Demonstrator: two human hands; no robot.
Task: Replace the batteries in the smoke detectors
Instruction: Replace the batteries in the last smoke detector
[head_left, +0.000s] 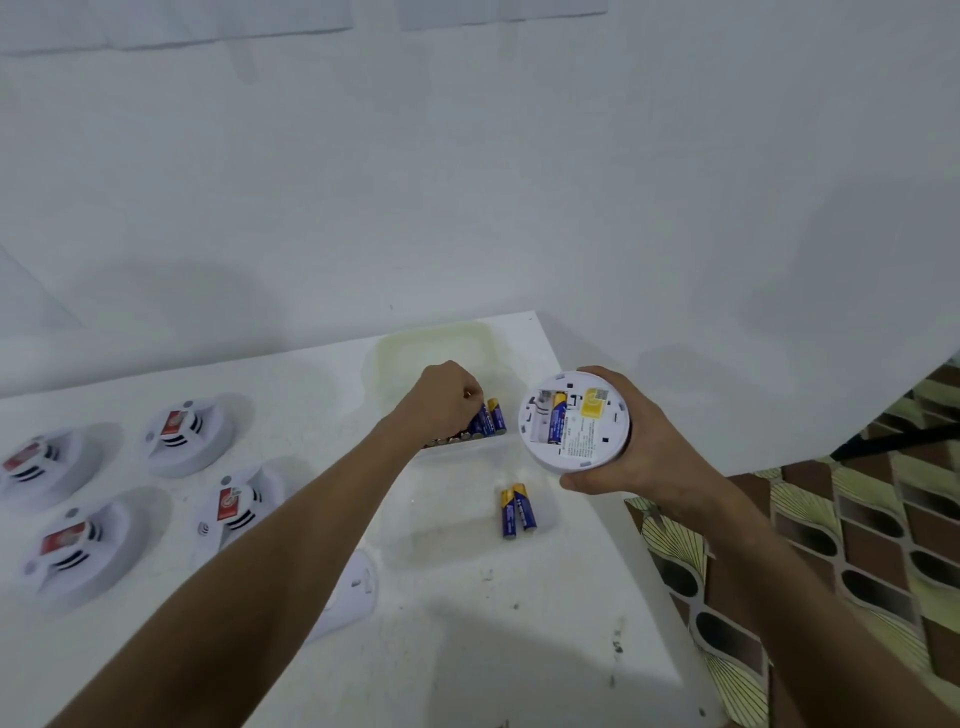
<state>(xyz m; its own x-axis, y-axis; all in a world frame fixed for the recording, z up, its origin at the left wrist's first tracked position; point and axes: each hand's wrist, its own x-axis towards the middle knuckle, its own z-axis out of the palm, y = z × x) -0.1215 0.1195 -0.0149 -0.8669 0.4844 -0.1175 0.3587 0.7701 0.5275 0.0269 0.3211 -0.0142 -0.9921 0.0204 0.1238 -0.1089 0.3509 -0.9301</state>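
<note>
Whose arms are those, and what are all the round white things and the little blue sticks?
The arms belong to a person wearing a camera on their head, so you see what they see, looking down at a white table.

The right hand holds a round smoke detector turned upside down. Its back is open, and one blue and yellow battery sits inside.

The left hand reaches into a clear box of batteries, its fingers closed at the top of one. Whether it is gripped yet is hard to tell.

Two more batteries lie in a second clear tray nearer the person. Four other detectors wait on the left, each with a red sticker.
</note>
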